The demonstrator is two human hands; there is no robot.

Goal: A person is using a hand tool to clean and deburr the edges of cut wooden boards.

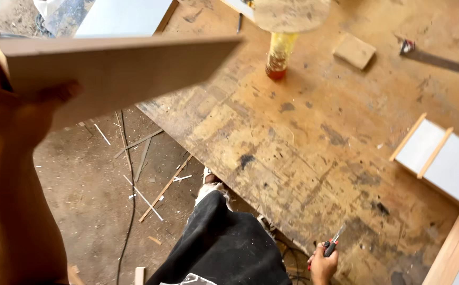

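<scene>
My left hand is raised at the upper left and grips a flat pale wooden board, thumb on its face; the board juts out to the right, level with my head. Low at the bottom edge, my right hand is closed around a small red-and-black-handled tool whose metal tip points up onto the worn, stained plywood worktable. My dark trouser leg stands against the table's near edge.
On the table: a yellow bottle with a red base, a small wood block, a handsaw, a white panel with wood edging. Thin wood strips and a cable litter the dirt floor.
</scene>
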